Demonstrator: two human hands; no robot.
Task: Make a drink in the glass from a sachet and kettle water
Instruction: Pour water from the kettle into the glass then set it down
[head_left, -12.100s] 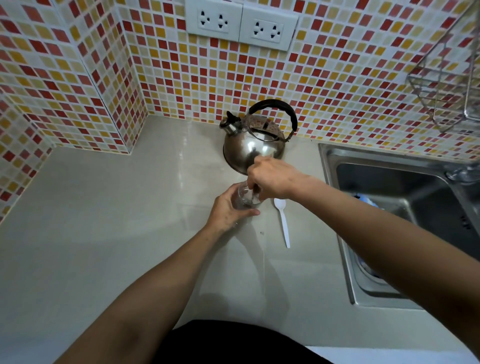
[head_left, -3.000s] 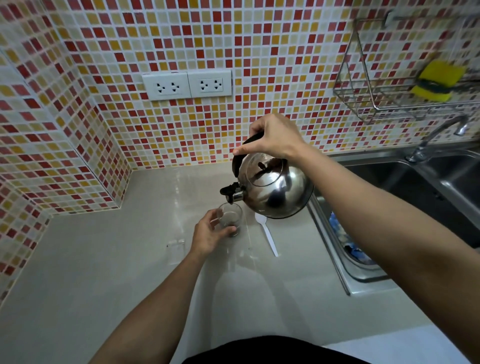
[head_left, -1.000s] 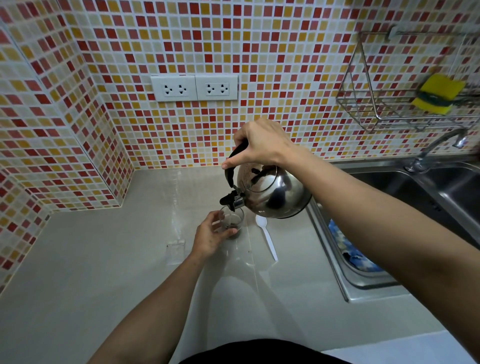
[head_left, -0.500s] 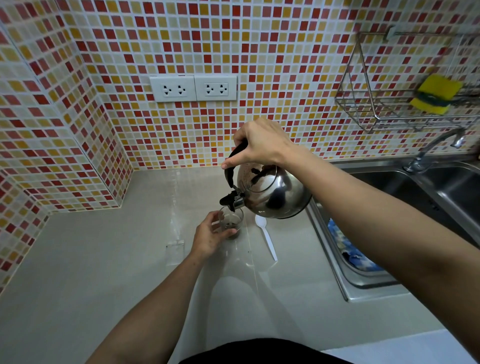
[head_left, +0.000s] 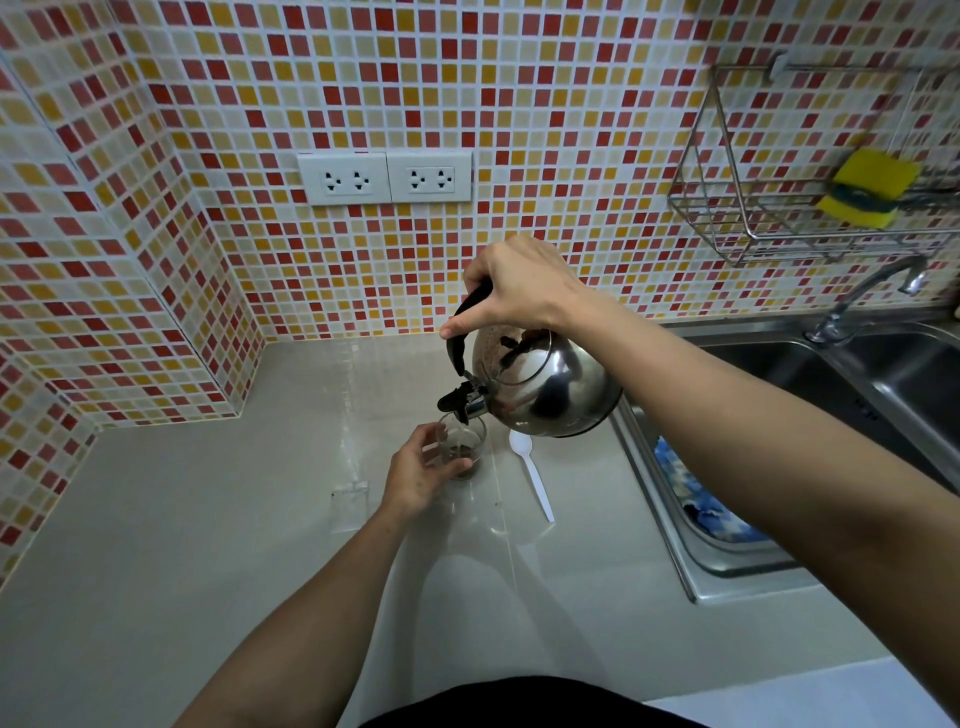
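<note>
Your left hand (head_left: 415, 475) curls around the small glass (head_left: 462, 449) on the countertop (head_left: 208, 519), steadying it under the pour; dark liquid already sits in its base. A white plastic spoon (head_left: 532, 480) lies just beside it, ready for stirring. Beyond, your right hand (head_left: 511, 291) grips the steel kettle (head_left: 545, 392) by its black handle, tipped so its spout hangs over the rim.

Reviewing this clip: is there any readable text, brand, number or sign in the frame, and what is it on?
None can be read.
Kettle: steel body shows only reflections, no brand visible.
Glass: plain, no marking.
White spoon: no marking visible.
Clear sachet on the counter: any print is too faint to tell.
Wall sockets: only pin holes, no lettering legible.
Sponge in the wire rack: no label.
</note>
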